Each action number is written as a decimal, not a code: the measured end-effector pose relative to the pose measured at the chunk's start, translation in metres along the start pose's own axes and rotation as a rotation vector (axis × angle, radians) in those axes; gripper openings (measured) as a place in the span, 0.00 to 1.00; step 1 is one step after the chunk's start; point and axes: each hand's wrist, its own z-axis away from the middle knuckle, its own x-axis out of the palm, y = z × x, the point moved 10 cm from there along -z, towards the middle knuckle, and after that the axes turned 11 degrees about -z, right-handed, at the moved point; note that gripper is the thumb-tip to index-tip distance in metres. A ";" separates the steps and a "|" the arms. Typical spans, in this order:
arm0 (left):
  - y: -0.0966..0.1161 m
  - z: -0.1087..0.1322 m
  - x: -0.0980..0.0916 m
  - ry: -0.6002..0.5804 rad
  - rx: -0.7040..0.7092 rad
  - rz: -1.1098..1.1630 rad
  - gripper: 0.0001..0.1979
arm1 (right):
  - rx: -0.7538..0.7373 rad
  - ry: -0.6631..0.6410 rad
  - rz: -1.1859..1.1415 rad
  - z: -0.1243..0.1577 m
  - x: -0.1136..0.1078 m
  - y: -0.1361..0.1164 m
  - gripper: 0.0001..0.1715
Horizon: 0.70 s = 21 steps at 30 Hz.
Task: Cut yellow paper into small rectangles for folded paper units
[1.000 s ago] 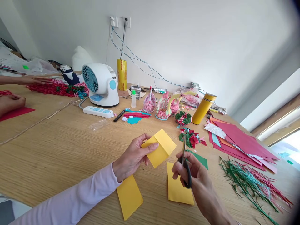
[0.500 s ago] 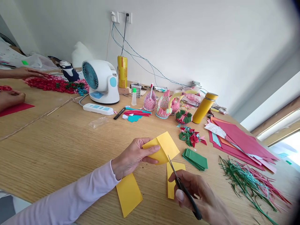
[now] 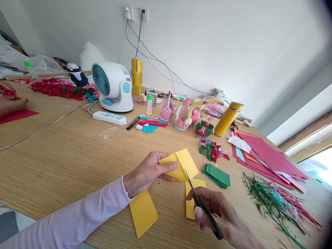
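Observation:
Between the thumb and fingers of my left hand [image 3: 153,171] is a folded piece of yellow paper [image 3: 187,162], held above the table. My right hand [image 3: 218,214] is closed around the black handles of a pair of scissors [image 3: 210,218]. Their blades point up and left, with the tips at the yellow paper's lower edge, near a crease. On the table below lie a yellow sheet [image 3: 144,214] under my left wrist and a yellow strip [image 3: 190,204] partly hidden by my right hand. A stack of green paper rectangles [image 3: 216,175] rests just beyond the scissors.
Green and red paper trimmings [image 3: 277,200] spread at the right, below red paper sheets [image 3: 272,155]. Folded paper pieces [image 3: 212,151], paper swans [image 3: 183,116] and a yellow flask [image 3: 229,119] stand behind. A white fan [image 3: 112,86] is at the back left. Another person's hand [image 3: 12,103] holds something red.
The yellow paper tilts slightly and its top corner sits a little lower, with the scissors still at its edge. At the far left, the other person's outstretched hand has drawn back from the red pile.

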 end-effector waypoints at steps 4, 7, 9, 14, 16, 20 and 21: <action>0.001 0.001 0.000 0.001 0.000 -0.010 0.21 | 0.031 -0.018 -0.069 0.000 0.005 0.000 0.24; 0.002 0.001 0.000 -0.009 0.001 -0.032 0.21 | 0.069 -0.002 -0.110 -0.002 0.005 0.003 0.27; 0.002 0.001 0.001 -0.018 0.010 -0.043 0.20 | 0.084 0.013 -0.120 -0.002 0.005 0.004 0.27; 0.001 0.001 0.000 -0.035 -0.001 -0.050 0.20 | 0.080 0.023 -0.091 -0.002 0.006 0.002 0.26; 0.001 0.001 0.000 -0.046 -0.006 -0.049 0.20 | 0.062 0.022 -0.051 -0.001 0.006 0.000 0.23; 0.002 0.000 -0.001 -0.069 0.002 -0.052 0.20 | 0.046 0.005 -0.006 -0.002 0.008 -0.001 0.21; 0.002 0.000 -0.001 -0.073 0.003 -0.052 0.19 | 0.045 0.000 0.000 -0.002 0.009 -0.001 0.21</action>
